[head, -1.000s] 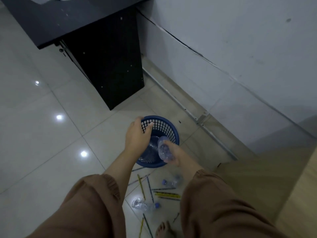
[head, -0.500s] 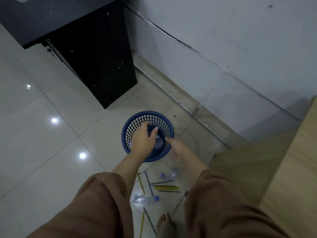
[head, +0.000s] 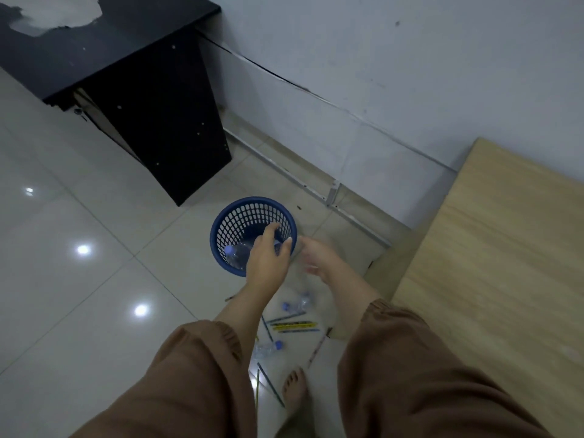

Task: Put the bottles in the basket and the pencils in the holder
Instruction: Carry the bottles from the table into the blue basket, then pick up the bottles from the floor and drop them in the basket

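A round blue mesh basket stands on the tiled floor. Inside it lies a clear plastic bottle with a blue cap. My left hand hovers over the basket's near rim, fingers spread, holding nothing. To the right of the basket, my right hand is blurred, fingers apart and empty. Two more clear bottles lie on the floor between my arms, one farther and one nearer. Several pencils are scattered around them. No pencil holder is in view.
A black desk stands behind the basket at the upper left. A grey wall with a metal rail runs diagonally behind. A light wooden board lies at the right. My bare foot rests near the pencils.
My right hand held a bottle over the basket a second ago; the bottle now lies inside the basket and the hand has drawn back to the right, empty. The camera view has risen.
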Demonstrator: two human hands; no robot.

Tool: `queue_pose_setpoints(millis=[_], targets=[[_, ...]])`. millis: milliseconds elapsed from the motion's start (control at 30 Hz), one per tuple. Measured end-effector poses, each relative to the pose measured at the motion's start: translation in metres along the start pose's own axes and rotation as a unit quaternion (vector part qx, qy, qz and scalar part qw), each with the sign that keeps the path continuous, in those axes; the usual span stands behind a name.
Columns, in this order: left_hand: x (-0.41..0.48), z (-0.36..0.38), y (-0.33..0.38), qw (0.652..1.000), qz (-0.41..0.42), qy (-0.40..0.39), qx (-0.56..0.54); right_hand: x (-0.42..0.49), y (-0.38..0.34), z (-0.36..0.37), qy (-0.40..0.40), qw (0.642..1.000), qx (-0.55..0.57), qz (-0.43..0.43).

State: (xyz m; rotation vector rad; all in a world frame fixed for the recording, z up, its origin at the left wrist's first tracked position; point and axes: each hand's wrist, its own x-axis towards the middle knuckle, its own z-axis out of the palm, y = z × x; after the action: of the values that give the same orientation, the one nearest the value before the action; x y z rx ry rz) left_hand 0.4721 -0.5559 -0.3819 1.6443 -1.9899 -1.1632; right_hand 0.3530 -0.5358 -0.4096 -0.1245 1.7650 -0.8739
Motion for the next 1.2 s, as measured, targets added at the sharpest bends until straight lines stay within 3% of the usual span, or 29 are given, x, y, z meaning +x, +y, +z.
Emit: queue_pose_setpoints(millis=[333,700,1000,1200], targets=[[-0.11,-0.003,-0.018,1.0,0.022,-0.004,-0.02,-0.079,0.074,-0.006,0.016,1.0,0.02,0.005],[-0.13,-0.009,-0.071,0.999,0.004,-0.029,0.015,-0.094,0.141,0.02,0.023,0.999,-0.024,0.035],[-0.096,0.008,-0.194,0.994,-0.017,-0.089,0.064,-0.013,0.209,0.081,0.048,0.994,-0.098,-0.001],[-0.045,0.063,-0.308,0.988,0.006,-0.116,0.104,0.093,0.296,0.111,0.028,0.963,-0.26,-0.062]])
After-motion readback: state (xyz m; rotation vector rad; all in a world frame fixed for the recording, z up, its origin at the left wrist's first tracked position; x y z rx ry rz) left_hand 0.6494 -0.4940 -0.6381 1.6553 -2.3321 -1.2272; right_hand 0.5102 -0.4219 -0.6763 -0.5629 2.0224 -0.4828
